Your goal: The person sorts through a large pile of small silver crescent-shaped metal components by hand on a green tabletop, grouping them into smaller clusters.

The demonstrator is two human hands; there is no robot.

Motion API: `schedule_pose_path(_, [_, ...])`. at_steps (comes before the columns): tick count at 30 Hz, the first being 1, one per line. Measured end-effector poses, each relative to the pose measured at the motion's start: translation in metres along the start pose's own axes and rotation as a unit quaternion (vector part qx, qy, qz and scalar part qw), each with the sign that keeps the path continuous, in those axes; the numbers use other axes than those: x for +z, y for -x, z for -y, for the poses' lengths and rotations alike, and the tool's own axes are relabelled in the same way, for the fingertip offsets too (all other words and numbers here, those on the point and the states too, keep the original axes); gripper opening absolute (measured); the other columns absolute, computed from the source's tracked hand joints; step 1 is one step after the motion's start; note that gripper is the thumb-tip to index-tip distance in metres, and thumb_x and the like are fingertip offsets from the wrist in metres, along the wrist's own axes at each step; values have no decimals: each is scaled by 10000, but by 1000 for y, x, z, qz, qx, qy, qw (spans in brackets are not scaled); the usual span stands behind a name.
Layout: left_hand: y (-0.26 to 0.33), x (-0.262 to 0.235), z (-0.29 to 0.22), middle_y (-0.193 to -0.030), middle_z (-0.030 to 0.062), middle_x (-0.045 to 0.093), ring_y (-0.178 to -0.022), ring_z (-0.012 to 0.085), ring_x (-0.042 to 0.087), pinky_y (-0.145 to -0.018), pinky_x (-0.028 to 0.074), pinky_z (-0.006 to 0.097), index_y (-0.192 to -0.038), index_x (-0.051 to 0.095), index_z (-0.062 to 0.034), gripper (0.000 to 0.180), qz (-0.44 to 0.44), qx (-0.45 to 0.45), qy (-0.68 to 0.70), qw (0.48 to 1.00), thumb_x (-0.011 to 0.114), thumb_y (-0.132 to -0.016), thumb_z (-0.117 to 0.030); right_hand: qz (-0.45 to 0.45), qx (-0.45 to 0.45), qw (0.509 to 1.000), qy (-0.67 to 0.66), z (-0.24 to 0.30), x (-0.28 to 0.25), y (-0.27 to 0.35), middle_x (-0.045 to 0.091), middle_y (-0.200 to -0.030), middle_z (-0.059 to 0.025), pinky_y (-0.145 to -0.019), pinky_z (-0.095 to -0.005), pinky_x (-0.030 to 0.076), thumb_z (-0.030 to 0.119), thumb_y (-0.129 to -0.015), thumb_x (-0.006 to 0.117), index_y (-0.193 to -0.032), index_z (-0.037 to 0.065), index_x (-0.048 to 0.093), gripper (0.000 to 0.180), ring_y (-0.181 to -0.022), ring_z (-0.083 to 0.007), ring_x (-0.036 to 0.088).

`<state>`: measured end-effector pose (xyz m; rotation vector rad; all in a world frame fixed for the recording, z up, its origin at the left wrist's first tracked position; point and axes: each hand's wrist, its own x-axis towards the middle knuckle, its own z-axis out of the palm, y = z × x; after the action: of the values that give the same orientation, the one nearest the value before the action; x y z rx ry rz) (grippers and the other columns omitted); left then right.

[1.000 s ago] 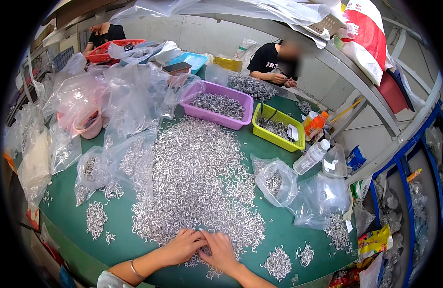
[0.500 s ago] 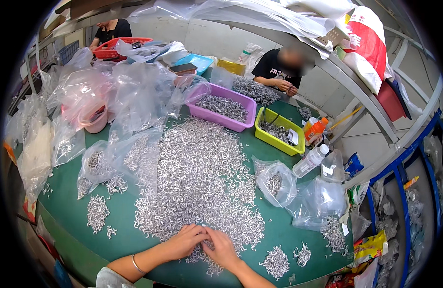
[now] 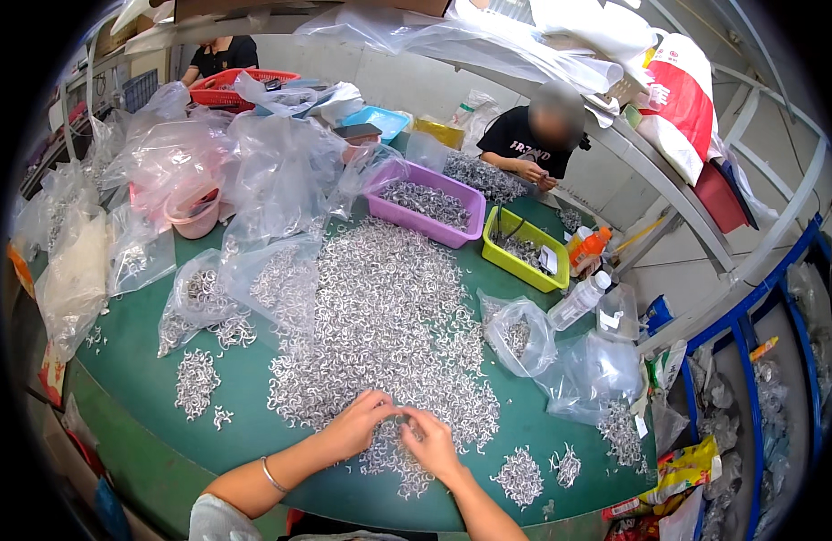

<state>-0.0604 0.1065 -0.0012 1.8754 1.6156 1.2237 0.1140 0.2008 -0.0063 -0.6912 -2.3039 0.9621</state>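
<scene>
Fingertips of our left hand [image 3: 357,426] and right hand [image 3: 432,442] meet, fingers half curled, over the near edge of a broad heap of small, curved, silvery metal pieces [image 3: 384,307]; whether we pinch one, we cannot tell. Under the heap lies our green worktop [image 3: 242,413]; past the heap sits a rectangular purple plastic tub [image 3: 413,220].

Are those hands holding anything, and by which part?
It cannot be told: the left hand and right hand have fingertips close together over small silvery curved pieces; anything pinched is indistinct.
</scene>
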Motion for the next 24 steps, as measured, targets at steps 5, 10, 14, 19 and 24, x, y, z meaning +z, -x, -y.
schedule_pose_path(5, [-2,-1,-1,-1089,136,542,-1047,335,514,-917,433,393,-1115,641,-45,510,-9,-1,5,1000,523,-684,201,25,158,982,-99,2,-9,-4,637,-801,-9,-616,-239,489,63,-863,691,-1155,47,667,293,-678,-70,574])
schedule_pose_path(10, [-2,-4,-5,-1114,145,542,-1065,338,519,-916,445,401,-1136,634,-33,509,9,-8,5,1000,529,-692,192,4,8,1000,13,7,-5,-4,626,-869,-95,-642,-330,476,163,-843,735,-1145,24,650,343,-735,-209,582])
schedule_pose_path(14, [0,-8,-4,-1142,147,539,-1083,344,519,-924,458,401,-1162,618,-25,531,26,-24,-14,999,533,-680,181,103,-84,987,87,13,-13,-1,589,-1074,-97,-811,-379,452,317,-775,790,-1200,34,611,542,-943,-283,541])
schedule_pose_path(19, [-2,-10,-4,-1162,145,540,-1085,345,519,-927,463,404,-1169,614,-26,538,38,-31,-10,999,537,-675,172,137,-78,979,127,10,-10,4,542,-1119,-78,-801,-375,436,345,-765,793,-1206,48,600,565,-941,-283,522])
schedule_pose_path(24, [0,-10,-1,-1173,146,542,-1087,341,522,-934,463,403,-1192,608,-33,561,47,-40,-7,998,537,-674,172,87,-86,988,91,11,-8,3,575,-1043,-80,-773,-370,469,246,-780,785,-1177,38,610,481,-893,-286,554])
